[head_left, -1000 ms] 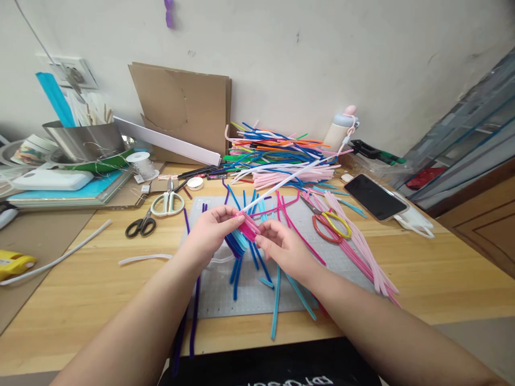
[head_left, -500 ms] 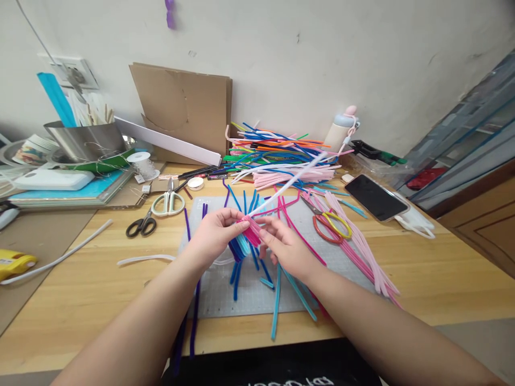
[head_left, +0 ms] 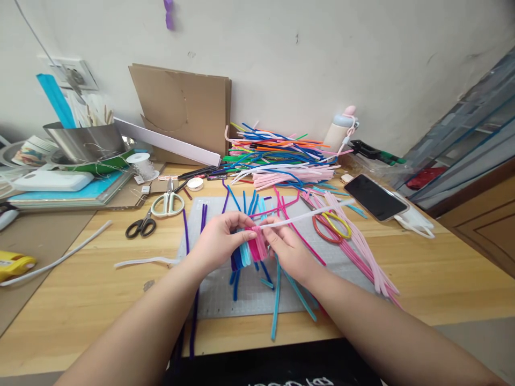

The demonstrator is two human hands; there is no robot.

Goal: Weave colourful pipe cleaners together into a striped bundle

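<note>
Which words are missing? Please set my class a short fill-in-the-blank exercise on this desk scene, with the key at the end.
1. The left hand holds the striped blue-and-pink bundle of fuzzy stems with its ____ on the side facing the camera.
2. The metal scissors with one red handle loop have a second loop coloured ____.
3. The flat rectangular phone with a black screen lies to the ____ of those scissors.

Missing words: thumb; yellow; right.

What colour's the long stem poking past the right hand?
The long stem is white, clearest in the head view.
</note>
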